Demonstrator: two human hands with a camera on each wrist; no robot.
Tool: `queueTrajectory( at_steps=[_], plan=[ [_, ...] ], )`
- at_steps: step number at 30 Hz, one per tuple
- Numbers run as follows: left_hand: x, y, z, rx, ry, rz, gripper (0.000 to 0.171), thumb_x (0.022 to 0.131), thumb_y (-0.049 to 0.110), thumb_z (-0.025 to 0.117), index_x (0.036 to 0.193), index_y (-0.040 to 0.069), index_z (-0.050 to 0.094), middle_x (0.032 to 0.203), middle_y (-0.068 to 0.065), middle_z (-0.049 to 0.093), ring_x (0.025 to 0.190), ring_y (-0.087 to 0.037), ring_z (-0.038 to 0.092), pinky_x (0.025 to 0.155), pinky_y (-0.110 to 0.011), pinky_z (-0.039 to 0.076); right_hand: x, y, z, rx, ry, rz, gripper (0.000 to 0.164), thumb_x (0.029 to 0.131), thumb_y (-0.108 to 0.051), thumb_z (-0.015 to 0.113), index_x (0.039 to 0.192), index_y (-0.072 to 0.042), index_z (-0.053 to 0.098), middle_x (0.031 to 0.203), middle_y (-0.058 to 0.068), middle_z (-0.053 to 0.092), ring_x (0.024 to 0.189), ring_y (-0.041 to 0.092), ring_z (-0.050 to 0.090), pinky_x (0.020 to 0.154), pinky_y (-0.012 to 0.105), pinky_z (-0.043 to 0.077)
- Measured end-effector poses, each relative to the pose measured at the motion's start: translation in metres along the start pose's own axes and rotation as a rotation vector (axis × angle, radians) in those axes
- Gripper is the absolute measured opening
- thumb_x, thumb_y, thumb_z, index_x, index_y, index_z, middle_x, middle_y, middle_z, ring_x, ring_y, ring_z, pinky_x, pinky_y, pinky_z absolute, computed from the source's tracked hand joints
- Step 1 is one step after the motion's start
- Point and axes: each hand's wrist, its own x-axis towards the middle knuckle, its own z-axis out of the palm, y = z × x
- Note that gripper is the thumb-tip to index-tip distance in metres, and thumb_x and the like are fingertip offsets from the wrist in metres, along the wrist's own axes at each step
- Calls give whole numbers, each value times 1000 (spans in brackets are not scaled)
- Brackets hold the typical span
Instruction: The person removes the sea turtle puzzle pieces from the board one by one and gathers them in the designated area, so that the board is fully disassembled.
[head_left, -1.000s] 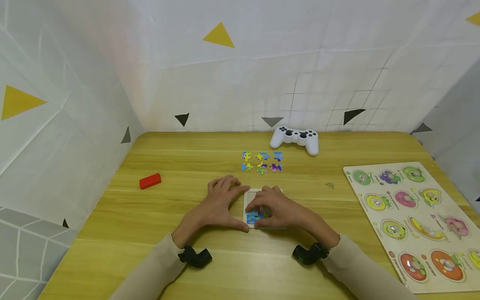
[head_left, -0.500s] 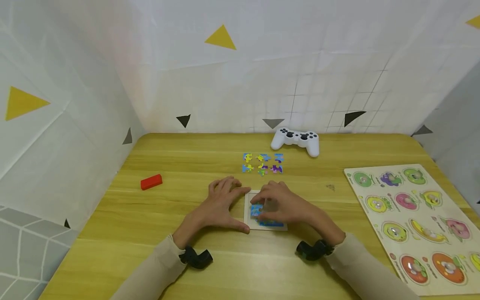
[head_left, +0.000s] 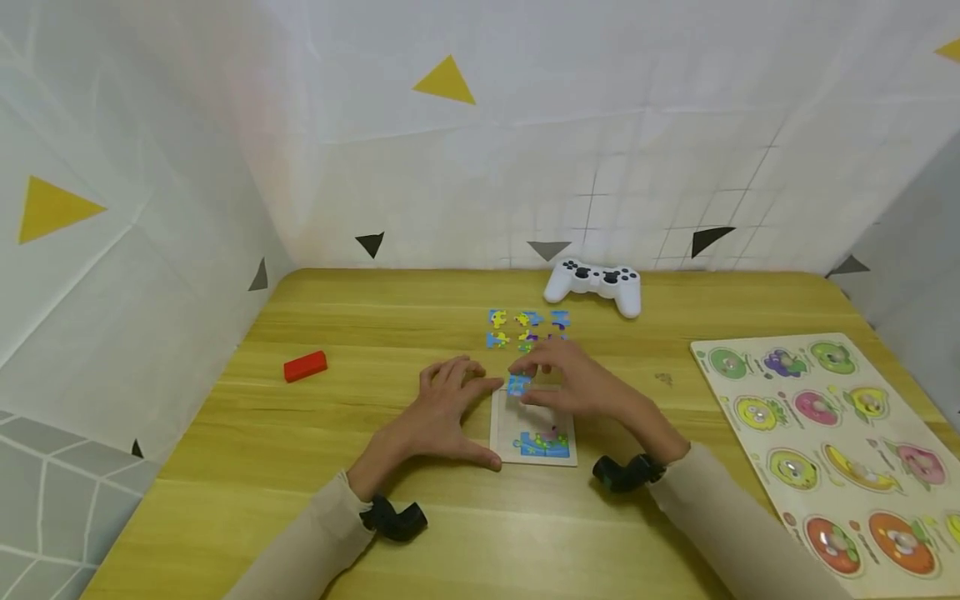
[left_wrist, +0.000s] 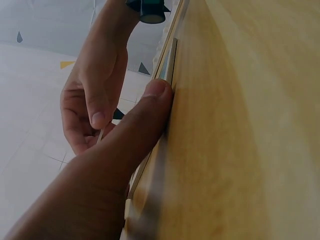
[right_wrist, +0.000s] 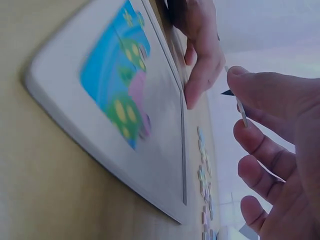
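Observation:
My right hand (head_left: 581, 379) pinches a small blue jigsaw piece (head_left: 517, 385) between thumb and fingers, over the upper left of a pale puzzle tray (head_left: 510, 421). In the right wrist view the piece (right_wrist: 242, 112) shows edge-on, raised above the tray. Several joined pieces (head_left: 543, 448), blue with green and pink, lie along the tray's bottom right. My left hand (head_left: 442, 417) spreads along the tray's left side, index fingertip at the upper corner and straight thumb at the lower. In the left wrist view that thumb (left_wrist: 145, 107) rests against the tray's edge.
Loose jigsaw pieces (head_left: 497, 318) lie in two rows behind the tray, partly covered by my right hand. A white game controller (head_left: 594, 283) sits at the back. A red block (head_left: 305, 367) is at left, and a large fruit puzzle board (head_left: 810, 442) at right.
My right hand has lifted the blue piece from among the pieces in the tray and moved it away from me, to the tray's top left. My left hand stays put.

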Motion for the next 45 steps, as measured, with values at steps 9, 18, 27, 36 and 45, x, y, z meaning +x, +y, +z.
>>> queueTrajectory(
  at_steps=[9,18,27,36,45],
  plan=[
    [1,0,1,21,-3,-5,112,62,87,72,155,32,42,143,-2,40,145,-28,29,114,-60,16,15,14,-1,-36,21,-28,34,85,-20,83,117,-11,75,100,-2,72,93,22,58,83,38,44],
    [0,0,1,14,2,4,113,63,85,74,158,36,37,143,-4,41,148,-29,27,114,-61,16,35,22,3,-87,1,-45,34,86,-21,82,116,-9,75,101,3,73,94,23,63,81,34,46],
    [0,-1,3,12,-1,2,111,63,83,76,155,32,42,146,-4,40,147,-29,26,114,-61,16,47,25,6,-126,-68,21,32,88,-23,79,118,-14,76,105,2,71,99,22,60,84,39,36],
    [0,-2,4,3,5,7,109,63,82,77,153,30,45,147,-5,41,151,-31,24,115,-61,15,53,25,7,-167,-102,49,29,89,-23,78,118,-16,76,100,2,70,97,22,59,85,44,35],
    [0,-3,4,0,-6,0,109,61,83,77,152,33,44,146,-3,40,150,-27,22,115,-60,13,57,28,9,-174,-125,59,27,91,-23,77,117,-19,76,103,-2,70,100,20,60,88,47,37]
  ],
)
